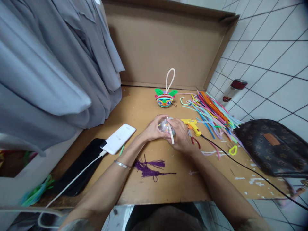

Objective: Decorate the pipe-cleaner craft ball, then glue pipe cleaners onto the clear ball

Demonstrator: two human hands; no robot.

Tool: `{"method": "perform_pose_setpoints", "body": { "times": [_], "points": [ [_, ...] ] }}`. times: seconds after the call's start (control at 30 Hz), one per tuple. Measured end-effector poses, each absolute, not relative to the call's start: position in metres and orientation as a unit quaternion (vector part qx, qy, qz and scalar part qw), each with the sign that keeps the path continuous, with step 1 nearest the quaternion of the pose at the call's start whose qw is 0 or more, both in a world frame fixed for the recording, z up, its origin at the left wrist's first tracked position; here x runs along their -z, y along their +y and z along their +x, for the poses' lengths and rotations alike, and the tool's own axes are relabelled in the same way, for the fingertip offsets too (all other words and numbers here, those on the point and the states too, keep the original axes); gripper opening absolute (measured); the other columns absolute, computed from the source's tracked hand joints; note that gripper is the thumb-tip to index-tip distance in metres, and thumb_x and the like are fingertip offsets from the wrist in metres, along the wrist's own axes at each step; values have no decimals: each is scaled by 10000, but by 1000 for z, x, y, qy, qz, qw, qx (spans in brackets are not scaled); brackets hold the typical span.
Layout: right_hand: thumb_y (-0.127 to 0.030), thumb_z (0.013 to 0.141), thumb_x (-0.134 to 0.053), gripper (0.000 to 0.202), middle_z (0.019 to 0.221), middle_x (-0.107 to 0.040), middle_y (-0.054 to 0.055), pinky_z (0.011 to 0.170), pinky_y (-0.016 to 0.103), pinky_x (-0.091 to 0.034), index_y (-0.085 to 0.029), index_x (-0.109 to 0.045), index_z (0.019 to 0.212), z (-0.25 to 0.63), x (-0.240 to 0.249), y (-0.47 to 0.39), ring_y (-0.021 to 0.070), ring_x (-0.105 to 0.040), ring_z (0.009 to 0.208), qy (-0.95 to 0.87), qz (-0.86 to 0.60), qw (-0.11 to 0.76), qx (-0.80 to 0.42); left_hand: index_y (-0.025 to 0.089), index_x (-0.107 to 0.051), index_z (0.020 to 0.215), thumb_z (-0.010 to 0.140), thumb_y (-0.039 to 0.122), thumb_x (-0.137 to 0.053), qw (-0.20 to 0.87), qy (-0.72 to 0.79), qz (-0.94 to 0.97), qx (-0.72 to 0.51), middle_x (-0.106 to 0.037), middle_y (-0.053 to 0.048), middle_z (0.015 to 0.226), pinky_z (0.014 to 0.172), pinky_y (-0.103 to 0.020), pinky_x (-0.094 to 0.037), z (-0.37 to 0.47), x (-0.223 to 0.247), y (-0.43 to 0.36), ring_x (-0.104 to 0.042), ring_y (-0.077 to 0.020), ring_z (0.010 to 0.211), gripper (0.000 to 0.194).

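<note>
A transparent ball (163,125) with colourful bits sits between my hands above the middle of the table. My left hand (152,129) wraps round its left side. My right hand (181,134) closes round its right side and touches a white strip (171,132) that lies across the ball, perhaps a pipe cleaner. Just right of my right hand lies a yellow glue gun (193,125), with red-handled pliers (196,141) below it. Purple tassels (151,168) lie nearer to me. Behind my hands stands a colourful lion-head ornament (164,98) with a white loop.
Many coloured pipe cleaners (211,110) lie at the right, beside a brown patterned bag (276,147). The glue gun's black cord (243,164) crosses the right side. A white power bank (120,139) and black tablet-like slab (80,171) lie left, near a grey cloth (55,70). Cardboard (166,48) stands behind.
</note>
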State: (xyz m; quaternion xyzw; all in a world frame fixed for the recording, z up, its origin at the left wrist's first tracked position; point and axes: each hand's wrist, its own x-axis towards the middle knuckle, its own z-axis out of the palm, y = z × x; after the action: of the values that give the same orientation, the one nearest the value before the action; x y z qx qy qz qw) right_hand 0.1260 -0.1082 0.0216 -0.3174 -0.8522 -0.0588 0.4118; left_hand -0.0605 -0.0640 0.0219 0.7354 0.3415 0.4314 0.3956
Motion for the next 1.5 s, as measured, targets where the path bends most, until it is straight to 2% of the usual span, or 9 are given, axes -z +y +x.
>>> {"method": "perform_pose_setpoints", "body": {
  "times": [0.17, 0.37, 0.57, 0.77, 0.9, 1.03, 1.23, 1.4, 1.5],
  "points": [
    [-218, 841, -633, 806, 1351, -608, 150, 1047, 547, -495, -240, -283, 1567, 128, -31, -110, 329, -571, 1249, -852, -331, 405, 22, 183, -551, 1262, 526, 396, -916, 432, 353, 705, -438, -620, -120, 1317, 1123, -436, -429, -55, -24, -65, -584, -293, 1248, 848],
    [-306, 827, -682, 840, 1414, -581, 152, 1077, 549, -486, -226, -299, 1570, 133, -39, -109, 339, -565, 1275, -848, -354, 393, -40, 183, -558, 1242, 557, 435, -888, 488, 368, 665, -428, -632, -104, 1263, 1005, -395, -490, -51, -27, -68, -618, -260, 1124, 801],
    [-278, 828, -688, 861, 1425, -569, 159, 1100, 537, -486, -215, -278, 1582, 133, -40, -109, 334, -557, 1307, -845, -344, 406, -55, 188, -555, 1235, 545, 446, -887, 496, 383, 646, -435, -640, -87, 1201, 966, -378, -502, -50, -27, -69, -620, -242, 1059, 807],
    [-381, 829, -743, 855, 1445, -535, 155, 1120, 573, -477, -245, -321, 1559, 133, -38, -108, 336, -530, 1339, -824, -352, 439, -72, 178, -537, 1241, 499, 462, -891, 521, 389, 613, -448, -637, -98, 1224, 963, -383, -514, -51, -30, -68, -627, -249, 1063, 870],
    [-471, 847, -737, 834, 1468, -501, 167, 1089, 543, -521, -251, -344, 1550, 134, -31, -104, 320, -543, 1337, -772, -367, 500, -144, 189, -539, 1223, 488, 468, -888, 562, 388, 559, -470, -667, -88, 1179, 942, -386, -541, -54, -34, -67, -642, -270, 1083, 861],
    [-453, 884, -690, 714, 1486, -489, 157, 1059, 533, -542, -271, -419, 1519, 136, -26, -102, 311, -534, 1350, -716, -387, 538, -220, 206, -552, 1208, 498, 487, -887, 611, 368, 516, -475, -687, -77, 1133, 918, -395, -555, -55, -37, -68, -657, -275, 1061, 833],
    [-464, 826, -761, 595, 1399, -569, 106, 1109, 480, -506, -284, -617, 1374, 132, -34, -107, 288, -530, 1349, -716, -376, 508, -296, 191, -580, 1156, 471, 468, -922, 640, 346, 474, -496, -706, -50, 1049, 919, -369, -547, -53, -37, -69, -678, -236, 987, 814],
    [-470, 795, -797, 573, 1360, -597, 85, 1114, 468, -498, -304, -661, 1326, 131, -36, -107, 272, -553, 1319, -699, -372, 518, -323, 193, -581, 1163, 489, 504, -935, 657, 349, 467, -477, -710, -59, 1060, 837, -361, -570, -53, -35, -69, -696, -225, 923, 822],
    [-472, 780, -811, 577, 1363, -592, 88, 1120, 477, -491, -300, -672, 1312, 132, -34, -105, 277, -550, 1324, -695, -369, 518, -335, 198, -579, 1143, 482, 502, -941, 657, 344, 473, -477, -710, -58, 1052, 876, -368, -559, -53, -35, -69, -697, -231, 952, 813]
  ]
}}
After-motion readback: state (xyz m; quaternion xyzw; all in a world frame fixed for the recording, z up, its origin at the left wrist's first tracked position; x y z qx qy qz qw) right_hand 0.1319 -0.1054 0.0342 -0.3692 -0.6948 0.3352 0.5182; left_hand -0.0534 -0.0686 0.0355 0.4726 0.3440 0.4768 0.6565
